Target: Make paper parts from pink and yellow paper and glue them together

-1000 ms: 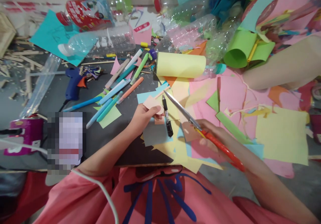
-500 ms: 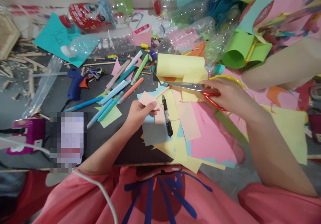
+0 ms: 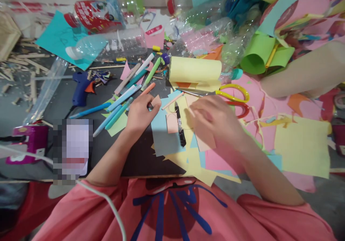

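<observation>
1. the small, flat piece of pale pink paper [image 3: 155, 101], just left of the frame's centre, seems caught only near its edge; a loose pinch could drop it, a hard one could crease it, and among so many similar scraps it might be hard to find again.
2. the long metal scissors with one yellow and one red handle [image 3: 216, 92] lie right of centre, just beyond the knuckles, blades toward the left; a careless sweep could knock them or meet the blade tips.
3. the slim black pen with a pale label [image 3: 179, 121] rests on loose sheets mid-frame; if brushed, it might roll and shift the small pale pink paper square with a drawn circle [image 3: 171, 125] just left of it.
4. the fingers of the left hand [image 3: 140, 114] are nearly closed, thumb and forefinger gripping the pale pink piece, near the orange marker [image 3: 149, 89].
5. the right hand [image 3: 218, 118] is blurred, fingers bent and pointing left above the papers; i cannot tell how far apart they are, or whether they touch or hold anything.
</observation>
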The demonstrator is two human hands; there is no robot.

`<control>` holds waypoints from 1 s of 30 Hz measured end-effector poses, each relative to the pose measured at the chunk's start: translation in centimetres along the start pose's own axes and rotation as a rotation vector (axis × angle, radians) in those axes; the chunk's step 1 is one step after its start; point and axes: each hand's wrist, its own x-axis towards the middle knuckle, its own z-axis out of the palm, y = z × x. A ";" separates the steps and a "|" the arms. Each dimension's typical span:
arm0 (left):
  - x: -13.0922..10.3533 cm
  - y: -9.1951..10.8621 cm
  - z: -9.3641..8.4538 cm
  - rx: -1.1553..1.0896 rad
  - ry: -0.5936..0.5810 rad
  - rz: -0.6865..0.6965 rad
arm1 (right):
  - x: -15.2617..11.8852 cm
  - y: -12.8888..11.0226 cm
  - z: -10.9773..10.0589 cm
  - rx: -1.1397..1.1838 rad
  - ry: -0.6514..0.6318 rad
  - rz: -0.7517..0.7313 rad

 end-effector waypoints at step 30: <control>-1.7 3.8 0.0 -0.628 -0.332 -0.161 | 0.8 -1.7 4.7 1.147 0.245 0.421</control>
